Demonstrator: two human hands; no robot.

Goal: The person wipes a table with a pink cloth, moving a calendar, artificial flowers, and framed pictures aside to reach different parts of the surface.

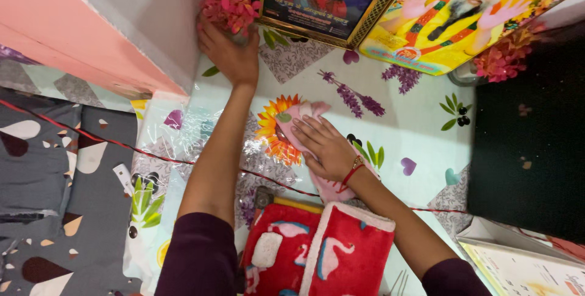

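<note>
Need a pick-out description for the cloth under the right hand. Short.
Start at the floral plastic table cover, below the two framed pictures. Near its printed sunflower, the right hand presses flat on a pale pink cloth. It is plain and crumpled, unlike the bright red patterned towel just below it or the pink flowers the left hand touches.
</note>
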